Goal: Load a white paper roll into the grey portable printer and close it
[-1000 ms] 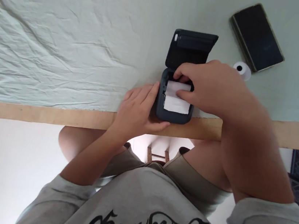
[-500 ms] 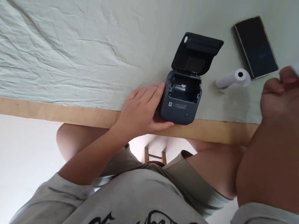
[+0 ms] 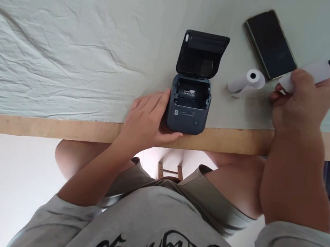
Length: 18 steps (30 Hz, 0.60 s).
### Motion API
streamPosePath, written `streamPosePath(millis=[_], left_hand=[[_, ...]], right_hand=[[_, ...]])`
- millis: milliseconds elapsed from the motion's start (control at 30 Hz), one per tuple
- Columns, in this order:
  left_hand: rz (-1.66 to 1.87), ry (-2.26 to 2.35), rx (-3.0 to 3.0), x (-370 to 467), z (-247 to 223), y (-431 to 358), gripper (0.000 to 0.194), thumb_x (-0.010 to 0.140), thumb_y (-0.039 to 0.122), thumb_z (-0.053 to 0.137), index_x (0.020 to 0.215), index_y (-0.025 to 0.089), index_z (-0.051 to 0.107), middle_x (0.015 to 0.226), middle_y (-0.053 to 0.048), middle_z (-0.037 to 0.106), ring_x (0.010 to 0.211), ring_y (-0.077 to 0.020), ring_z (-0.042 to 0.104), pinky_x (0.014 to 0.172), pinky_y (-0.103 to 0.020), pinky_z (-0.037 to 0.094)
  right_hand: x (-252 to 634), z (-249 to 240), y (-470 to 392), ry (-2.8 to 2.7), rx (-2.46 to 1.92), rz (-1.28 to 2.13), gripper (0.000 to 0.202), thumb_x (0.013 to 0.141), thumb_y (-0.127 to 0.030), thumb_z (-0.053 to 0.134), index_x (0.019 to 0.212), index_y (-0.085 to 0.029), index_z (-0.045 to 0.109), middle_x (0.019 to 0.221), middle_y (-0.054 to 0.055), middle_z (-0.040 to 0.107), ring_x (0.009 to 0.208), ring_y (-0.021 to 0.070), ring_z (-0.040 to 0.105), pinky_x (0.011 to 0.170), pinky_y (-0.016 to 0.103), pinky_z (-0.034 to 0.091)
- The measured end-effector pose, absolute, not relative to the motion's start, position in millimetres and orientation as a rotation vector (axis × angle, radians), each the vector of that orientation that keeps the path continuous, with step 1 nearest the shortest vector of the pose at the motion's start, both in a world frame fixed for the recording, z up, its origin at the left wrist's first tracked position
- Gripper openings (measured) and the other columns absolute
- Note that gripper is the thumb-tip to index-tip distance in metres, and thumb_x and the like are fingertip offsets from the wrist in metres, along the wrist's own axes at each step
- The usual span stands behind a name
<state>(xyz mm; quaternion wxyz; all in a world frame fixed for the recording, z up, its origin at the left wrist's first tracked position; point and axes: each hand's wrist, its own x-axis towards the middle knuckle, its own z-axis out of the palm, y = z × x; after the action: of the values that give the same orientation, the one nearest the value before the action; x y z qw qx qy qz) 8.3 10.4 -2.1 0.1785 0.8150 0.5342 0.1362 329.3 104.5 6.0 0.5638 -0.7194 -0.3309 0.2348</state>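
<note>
The printer (image 3: 185, 118) sits on the counter (image 3: 69, 66), lid (image 3: 201, 55) raised toward twelve o'clock. The left hand (image 3: 145, 119) rests spread against its eight-o'clock side; light, even pressure should keep it steady. Well apart, toward two-thirty, the right hand (image 3: 301, 101) is wrapped around a paper roll (image 3: 320, 72); a gentle hold should avoid denting it. A second roll (image 3: 240, 84) lies between the hands.

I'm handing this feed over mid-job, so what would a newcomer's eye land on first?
Probably the dark device near the wooden edge, its lid raised and the left hand against its side. Next, the white roll in the right hand, at the picture's right. Then the second roll, lying on the pale green cloth between device and right hand.
</note>
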Motion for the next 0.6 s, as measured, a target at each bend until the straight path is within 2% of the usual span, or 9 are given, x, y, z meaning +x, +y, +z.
streamPosePath(millis=[100,200,300,367,600], left_hand=[[0.392,1.518,2.313,9,-3,10,0.099,0.083,0.065,0.072,0.159,0.01,0.04,0.151,-0.025,0.06,0.139,-0.0464,0.058,0.115,-0.055,0.043],[0.391,1.514,2.337,9,-3,10,0.099,0.084,0.065,0.071,0.158,0.007,0.041,0.151,-0.026,0.06,0.138,-0.045,0.058,0.115,-0.053,0.044],[0.392,1.516,2.34,8,-3,10,0.1,0.083,0.066,0.072,0.158,0.008,0.041,0.151,-0.025,0.06,0.138,-0.0441,0.059,0.114,-0.051,0.044],[0.391,1.518,2.343,8,-3,10,0.101,0.082,0.066,0.073,0.158,0.008,0.042,0.15,-0.025,0.061,0.137,-0.0441,0.06,0.114,-0.052,0.044],[0.389,1.538,2.329,9,-4,10,0.1,0.081,0.065,0.076,0.159,0.014,0.041,0.152,-0.022,0.061,0.139,-0.0444,0.058,0.115,-0.054,0.044]], right_hand=[[332,0,98,-1.034,-1.774,0.364,0.027,0.072,-0.008,0.059,0.074,-0.028,0.042,0.065,-0.006,0.044,0.052,0.0131,0.044,0.054,0.034,0.038],[336,3,90,-1.333,-1.896,0.197,0.03,0.074,-0.01,0.067,0.072,-0.028,0.044,0.069,-0.002,0.049,0.062,0.0176,0.053,0.068,0.04,0.046],[339,8,85,-1.475,-1.98,0.074,0.032,0.071,-0.009,0.071,0.078,-0.027,0.046,0.086,0.005,0.063,0.082,0.0232,0.063,0.081,0.041,0.048],[341,8,83,-1.501,-1.967,0.092,0.034,0.07,-0.009,0.072,0.089,-0.026,0.05,0.1,0.009,0.069,0.092,0.0251,0.067,0.081,0.039,0.05],[340,6,77,-1.709,-1.831,0.199,0.044,0.074,-0.01,0.07,0.115,-0.023,0.059,0.114,0.013,0.072,0.1,0.0247,0.068,0.088,0.039,0.049]])
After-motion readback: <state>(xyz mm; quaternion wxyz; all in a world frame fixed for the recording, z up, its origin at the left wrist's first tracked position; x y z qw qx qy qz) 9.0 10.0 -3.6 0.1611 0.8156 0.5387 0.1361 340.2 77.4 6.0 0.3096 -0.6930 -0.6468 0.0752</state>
